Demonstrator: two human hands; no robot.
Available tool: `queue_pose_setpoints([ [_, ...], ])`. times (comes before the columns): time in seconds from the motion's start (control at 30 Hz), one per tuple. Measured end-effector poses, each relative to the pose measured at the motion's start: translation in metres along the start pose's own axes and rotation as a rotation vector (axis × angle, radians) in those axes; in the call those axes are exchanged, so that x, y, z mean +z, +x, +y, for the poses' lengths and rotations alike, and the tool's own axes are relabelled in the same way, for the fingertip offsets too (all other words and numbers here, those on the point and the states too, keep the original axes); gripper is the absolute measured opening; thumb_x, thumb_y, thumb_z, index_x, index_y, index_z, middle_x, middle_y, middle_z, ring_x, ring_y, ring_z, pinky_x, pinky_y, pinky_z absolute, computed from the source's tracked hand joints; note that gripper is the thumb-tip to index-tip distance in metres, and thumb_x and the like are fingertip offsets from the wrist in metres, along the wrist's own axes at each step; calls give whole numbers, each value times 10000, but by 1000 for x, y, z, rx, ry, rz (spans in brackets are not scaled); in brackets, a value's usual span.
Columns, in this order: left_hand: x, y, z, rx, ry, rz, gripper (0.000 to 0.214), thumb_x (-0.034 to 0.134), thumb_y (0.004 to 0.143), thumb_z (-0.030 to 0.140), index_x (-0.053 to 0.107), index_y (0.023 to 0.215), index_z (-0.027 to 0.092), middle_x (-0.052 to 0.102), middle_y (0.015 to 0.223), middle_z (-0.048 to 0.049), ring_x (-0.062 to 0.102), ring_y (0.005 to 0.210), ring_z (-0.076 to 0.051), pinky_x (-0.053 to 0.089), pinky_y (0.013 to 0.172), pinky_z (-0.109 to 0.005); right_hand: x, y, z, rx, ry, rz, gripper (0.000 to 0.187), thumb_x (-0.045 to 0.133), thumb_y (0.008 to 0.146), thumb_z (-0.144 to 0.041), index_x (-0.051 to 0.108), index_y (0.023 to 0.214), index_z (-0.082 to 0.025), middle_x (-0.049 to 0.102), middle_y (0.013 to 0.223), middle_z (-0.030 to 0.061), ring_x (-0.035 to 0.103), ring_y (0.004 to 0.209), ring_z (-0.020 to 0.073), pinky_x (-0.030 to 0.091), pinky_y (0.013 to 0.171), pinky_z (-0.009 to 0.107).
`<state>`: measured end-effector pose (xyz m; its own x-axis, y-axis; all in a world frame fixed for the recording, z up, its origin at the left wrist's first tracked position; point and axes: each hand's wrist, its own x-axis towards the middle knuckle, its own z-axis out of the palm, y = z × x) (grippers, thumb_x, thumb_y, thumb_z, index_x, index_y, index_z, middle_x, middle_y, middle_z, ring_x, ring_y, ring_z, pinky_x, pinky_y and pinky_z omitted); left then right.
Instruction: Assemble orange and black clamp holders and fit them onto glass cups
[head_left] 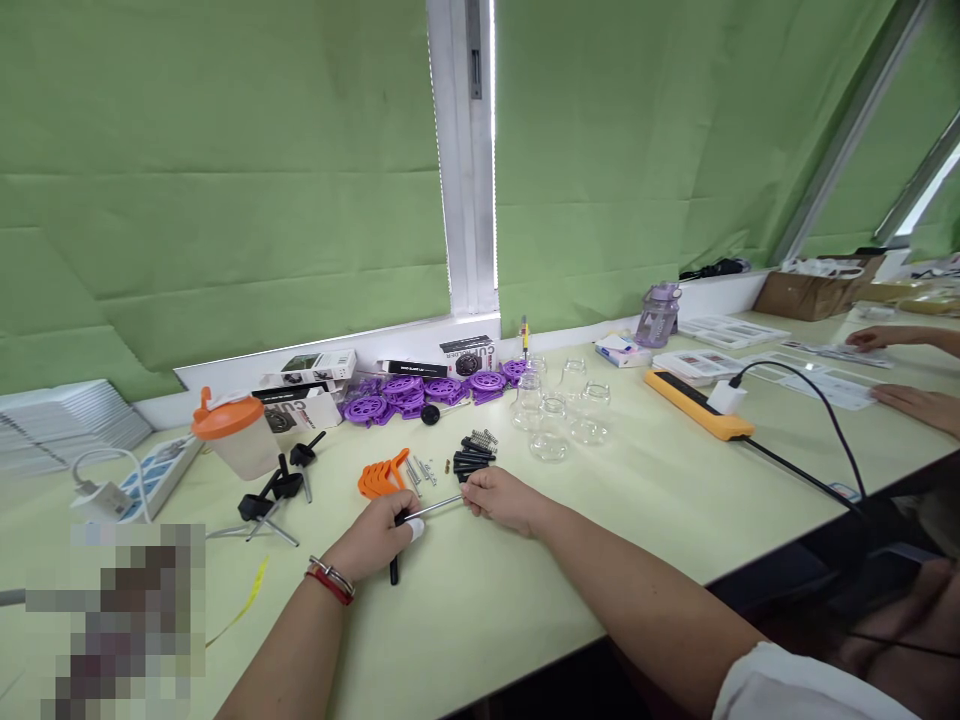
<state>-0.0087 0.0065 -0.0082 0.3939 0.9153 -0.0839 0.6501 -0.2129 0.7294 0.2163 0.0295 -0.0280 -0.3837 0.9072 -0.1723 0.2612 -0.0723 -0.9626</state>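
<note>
My left hand is closed around a black part, whose dark end sticks out below the fingers. A thin metal rod runs from it to my right hand, where thumb and fingers pinch its far end. Just beyond my left hand lie several orange plastic pieces and some small metal pins. Beyond my right hand are a cluster of black handles and several springs. To the left, several black pieces with metal rods rest on the table.
Several clear glass jars and purple wheel-shaped plastic parts stand behind, near cup holder boxes. An orange-lidded cup and power strip are at left. A yellow power strip and another person's hands are at right.
</note>
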Motion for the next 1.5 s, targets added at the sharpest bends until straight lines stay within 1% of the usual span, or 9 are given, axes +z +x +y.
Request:
queue_pose_setpoints([
  [0.1,0,0,-1,4,6,5,159,520,756,338,484,722,186,424,668,36,379,609,-121,309,564,-250,-1,-1,-2,8,33,-1,251,550,843,-365,538,698,-161,500,589,-26,377,526,86,305,543,226],
  [0.2,0,0,-1,-4,8,6,144,516,759,324,488,729,186,425,668,38,372,609,-120,304,563,-249,-4,-2,-2,-24,98,-36,131,612,797,-276,543,825,-168,489,612,-45,385,535,83,298,536,220],
  [0.27,0,0,0,-6,7,3,139,515,760,319,487,731,186,420,667,40,368,611,-121,302,565,-251,-5,-3,-1,-56,122,-54,164,641,758,-208,535,878,-171,477,627,-56,389,540,80,294,532,217],
  [0.37,0,0,1,-3,7,2,142,520,755,318,481,721,186,418,662,39,365,614,-122,299,566,-253,-6,-3,1,-64,114,-51,154,640,737,-166,529,844,-169,478,637,-53,397,550,79,299,535,218],
  [0.6,0,0,-1,10,19,1,161,516,760,337,483,724,184,426,675,31,373,629,-126,308,573,-254,-4,-3,-2,-56,77,-53,78,593,764,-167,521,792,-171,459,587,-60,373,519,75,278,511,213],
  [0.8,0,0,-1,1,10,-1,162,519,756,340,485,726,184,423,672,32,367,619,-123,305,565,-253,-4,-2,-2,-22,73,-41,52,581,769,-168,529,778,-169,499,599,-42,389,526,80,292,520,212],
  [1.03,0,0,1,0,11,4,156,520,749,336,493,724,184,420,666,34,372,614,-123,304,562,-252,-2,-3,-4,9,86,-36,65,579,786,-203,529,763,-169,512,586,-37,388,520,81,300,531,211],
  [1.23,0,-2,2,-4,-12,8,139,523,739,320,490,722,186,414,657,37,369,603,-122,307,557,-251,-2,-2,-2,8,73,-42,124,576,814,-261,519,754,-169,524,591,-37,347,483,68,264,500,212],
  [1.5,0,-1,1,-5,-1,-1,167,509,750,354,481,727,191,412,664,34,374,600,-122,305,552,-248,-1,-2,-2,8,70,-32,169,563,827,-285,508,717,-169,515,582,-37,348,484,70,268,504,216],
])
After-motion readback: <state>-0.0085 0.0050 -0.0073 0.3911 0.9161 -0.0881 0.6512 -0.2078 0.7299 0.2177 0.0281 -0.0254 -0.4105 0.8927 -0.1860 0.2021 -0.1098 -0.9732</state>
